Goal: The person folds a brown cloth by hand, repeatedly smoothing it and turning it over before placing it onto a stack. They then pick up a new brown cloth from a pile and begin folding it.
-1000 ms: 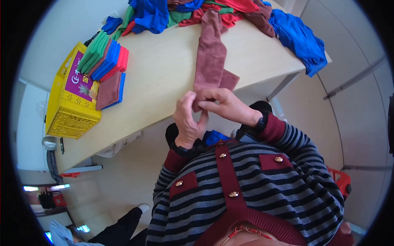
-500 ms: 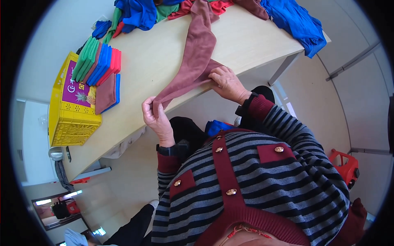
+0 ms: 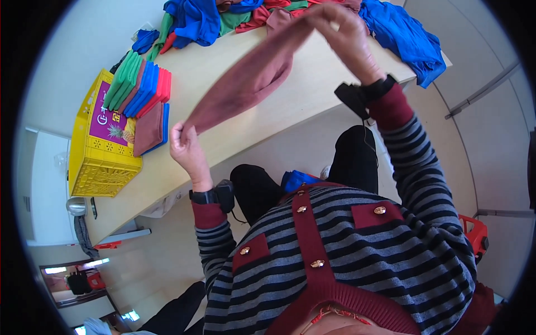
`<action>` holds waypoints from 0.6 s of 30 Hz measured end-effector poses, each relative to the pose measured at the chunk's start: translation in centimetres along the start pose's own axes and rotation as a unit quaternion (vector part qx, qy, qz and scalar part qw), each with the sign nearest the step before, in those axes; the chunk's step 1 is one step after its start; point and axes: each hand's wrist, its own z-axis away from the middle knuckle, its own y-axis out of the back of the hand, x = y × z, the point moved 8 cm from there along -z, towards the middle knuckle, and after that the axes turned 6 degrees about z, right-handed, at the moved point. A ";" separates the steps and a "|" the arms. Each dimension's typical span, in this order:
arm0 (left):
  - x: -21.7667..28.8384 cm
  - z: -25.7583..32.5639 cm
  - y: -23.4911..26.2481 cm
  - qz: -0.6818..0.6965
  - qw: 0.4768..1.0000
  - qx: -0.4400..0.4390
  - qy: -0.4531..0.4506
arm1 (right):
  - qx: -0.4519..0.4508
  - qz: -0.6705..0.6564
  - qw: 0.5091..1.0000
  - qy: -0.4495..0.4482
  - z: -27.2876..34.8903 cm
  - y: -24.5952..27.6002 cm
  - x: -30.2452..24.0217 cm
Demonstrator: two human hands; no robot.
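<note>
A brownish-red cloth (image 3: 245, 84) is stretched slantwise above the table between my two hands. My left hand (image 3: 188, 148) pinches its lower corner near the table's front edge. Raised farther out to the right, my right hand (image 3: 347, 39) grips the other end; the cloth is smeared by motion there. A fold hangs from the cloth's middle. To the left of my left hand lie neatly folded cloths: a brown one (image 3: 148, 131) on a blue one, and behind them a row in green (image 3: 123, 81), brown, blue (image 3: 143, 89) and red (image 3: 158, 92).
A yellow plastic crate (image 3: 109, 167) stands at the table's left end, beside the folded cloths. Loose blue, green and red cloths (image 3: 192, 22) are heaped along the far edge. A blue cloth (image 3: 402, 42) droops over the right corner. A red plastic object (image 3: 473, 234) is on the floor at right.
My right hand has risen up and away to the right, drawing the cloth's end with it. My left hand has shifted slightly left, and the cloth has lifted off the table.
</note>
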 end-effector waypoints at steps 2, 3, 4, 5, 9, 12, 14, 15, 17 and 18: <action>1.5 -1.1 -0.6 0.023 1.000 0.016 -0.010 | 0.006 -0.026 1.000 0.012 -3.1 1.4 -3.9; 1.9 -1.2 -0.3 0.030 0.999 0.028 -0.016 | -0.019 -0.055 0.998 0.007 -4.2 0.9 -6.3; 1.7 -1.3 0.1 0.029 0.999 0.029 -0.016 | -0.045 -0.084 0.995 0.003 -4.8 0.0 -7.6; 1.7 -1.3 0.4 -0.013 0.998 0.042 -0.042 | -0.043 -0.080 0.996 0.003 -4.5 -0.5 -7.6; 5.3 -0.3 -0.4 -0.135 0.977 0.052 -0.158 | -0.133 -0.035 0.990 0.035 -0.7 -6.0 -7.1; 11.1 3.4 -5.1 -0.202 0.942 0.014 -0.267 | -0.212 -0.025 0.977 0.017 3.6 -10.9 -7.8; 10.3 4.6 -8.4 0.016 0.991 -0.116 -0.058 | -0.217 -0.055 0.974 0.036 5.7 -12.5 -8.6; 9.9 4.5 -7.8 0.010 0.992 -0.112 -0.061 | -0.241 -0.063 0.968 0.016 6.3 -13.5 -9.1; 6.1 4.8 -6.5 -0.015 0.988 -0.154 -0.013 | -0.291 -0.081 0.953 -0.024 7.2 -15.4 -9.8; 5.2 4.8 -6.8 -0.021 0.983 -0.180 0.013 | -0.291 -0.080 0.953 -0.025 7.3 -15.4 -9.6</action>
